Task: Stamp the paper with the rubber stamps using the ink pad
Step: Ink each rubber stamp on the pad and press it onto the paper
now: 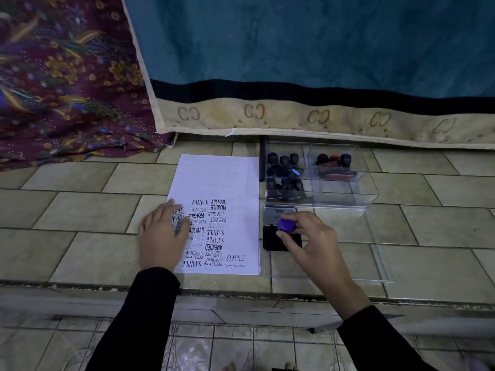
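Observation:
A white paper (pixel 222 178) lies on the tiled ledge, its lower half covered with black stamped words such as SAMPLE, FRAGILE and EXPRESS. My left hand (pixel 163 234) rests flat on the paper's left edge, fingers spread. To the right of the paper sits an open ink pad (pixel 272 243) with its lid (pixel 273 214) raised behind it. My right hand (pixel 308 239) grips a rubber stamp with a purple knob (pixel 286 225) and holds it down over the black pad. The stamp's face is hidden.
A clear plastic box (pixel 369 188) behind the ink pad holds several more black and red stamps (pixel 286 172). Its clear lid (pixel 380 258) lies flat to the right of the pad. A teal cloth (pixel 294 49) and a patterned fabric (pixel 67 89) hang at the back. The ledge edge (pixel 241 287) drops toward me.

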Demonstrator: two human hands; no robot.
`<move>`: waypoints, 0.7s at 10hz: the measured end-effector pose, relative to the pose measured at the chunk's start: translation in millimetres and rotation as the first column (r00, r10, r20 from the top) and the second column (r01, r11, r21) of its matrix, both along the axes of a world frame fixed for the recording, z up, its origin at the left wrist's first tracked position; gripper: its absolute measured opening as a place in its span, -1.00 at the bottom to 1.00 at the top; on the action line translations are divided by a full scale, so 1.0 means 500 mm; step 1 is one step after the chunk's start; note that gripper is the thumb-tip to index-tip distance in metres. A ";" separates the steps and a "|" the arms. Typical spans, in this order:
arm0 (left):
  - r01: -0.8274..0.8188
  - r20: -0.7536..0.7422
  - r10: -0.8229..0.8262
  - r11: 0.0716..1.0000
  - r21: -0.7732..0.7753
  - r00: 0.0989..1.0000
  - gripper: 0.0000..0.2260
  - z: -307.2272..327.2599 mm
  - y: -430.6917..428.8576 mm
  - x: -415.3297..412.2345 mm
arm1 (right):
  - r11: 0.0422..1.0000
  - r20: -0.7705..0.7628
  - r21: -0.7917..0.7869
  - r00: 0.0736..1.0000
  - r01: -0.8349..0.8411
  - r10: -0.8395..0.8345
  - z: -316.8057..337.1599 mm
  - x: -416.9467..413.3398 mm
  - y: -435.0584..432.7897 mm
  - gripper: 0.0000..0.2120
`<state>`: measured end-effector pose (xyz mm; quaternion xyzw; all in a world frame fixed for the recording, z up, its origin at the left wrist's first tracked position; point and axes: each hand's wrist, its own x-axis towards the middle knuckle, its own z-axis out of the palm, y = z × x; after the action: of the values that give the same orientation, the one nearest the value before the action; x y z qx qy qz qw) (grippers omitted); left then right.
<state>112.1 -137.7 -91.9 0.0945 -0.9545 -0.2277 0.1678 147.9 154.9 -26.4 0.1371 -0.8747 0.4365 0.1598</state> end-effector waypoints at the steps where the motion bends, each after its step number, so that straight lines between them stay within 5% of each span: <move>1: 0.003 0.001 -0.003 1.000 -0.001 1.000 -0.75 -0.001 -0.001 0.000 | 1.000 0.002 0.014 1.000 0.005 -0.005 0.000 0.000 0.002 -0.77; 3: 0.002 -0.002 -0.002 1.000 -0.007 1.000 -0.75 0.000 0.000 0.002 | 0.991 -0.038 0.129 0.998 -0.038 0.043 0.002 0.004 -0.007 -0.80; 7: -0.001 0.002 0.001 1.000 0.016 1.000 -0.74 0.014 0.008 0.006 | 0.995 -0.021 0.097 1.000 -0.011 0.013 0.014 0.007 -0.029 -0.82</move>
<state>114.9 -133.7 -84.7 0.0967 -0.9528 -0.2350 0.1661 151.3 140.6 -19.2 0.1546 -0.8923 0.3928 0.1599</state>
